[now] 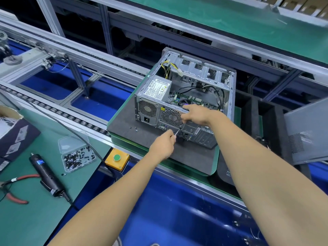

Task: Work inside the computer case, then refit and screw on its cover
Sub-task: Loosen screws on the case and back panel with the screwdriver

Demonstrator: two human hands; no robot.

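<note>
On the green bench at left lie pliers (16,189), an electric screwdriver (46,173) and a screw box (78,154). Centre, the open computer case (186,96) sits on a grey mat (142,135). Left hand (164,144) pinches a small tool (178,131) at its rear; right hand (197,115) grips the case's back edge. Far right, the cover (307,132) leans.

Left hand (164,141) pinching; right hand (194,114) curled (arms outstretched).

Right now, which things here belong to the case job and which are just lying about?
In the job: computer case, open on top; cover panel propped at right; electric screwdriver; screw tray; loose screws on the mat.

Lying about: red-handled pliers; cardboard box; yellow button box.
</note>
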